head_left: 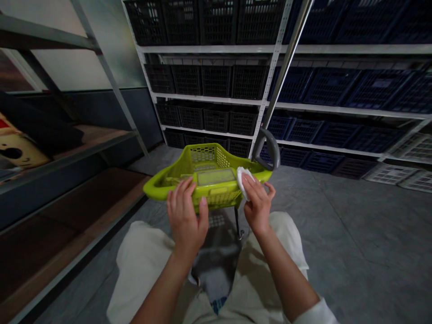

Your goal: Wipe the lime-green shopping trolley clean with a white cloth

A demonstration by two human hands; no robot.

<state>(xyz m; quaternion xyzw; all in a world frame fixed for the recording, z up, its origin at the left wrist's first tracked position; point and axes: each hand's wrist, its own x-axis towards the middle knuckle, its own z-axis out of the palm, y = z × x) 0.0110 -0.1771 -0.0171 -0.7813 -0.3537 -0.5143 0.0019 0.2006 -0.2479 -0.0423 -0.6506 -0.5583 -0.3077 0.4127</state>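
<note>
A lime-green shopping cart (158,192) with a mesh basket and a grey curved handle (275,148) stands right in front of my knees. My left hand (187,218) grips its near rim left of the middle, fingers over the edge and thumb on the near side. Toward the right end of that rim, my right hand (258,200) presses a folded white cloth (243,182) against the plastic. Between the two hands a clear rectangular panel (216,177) is set in the rim. The inside of the fingers is partly hidden.
A metal pole (286,67) rises from the cart's right side. Behind stand white shelves (209,48) with several rows of black crates (216,80) and blue crates (324,87). At left is a rack with wooden boards (97,139), holding a yellow item with a face (22,150). Grey floor (354,225) surrounds me.
</note>
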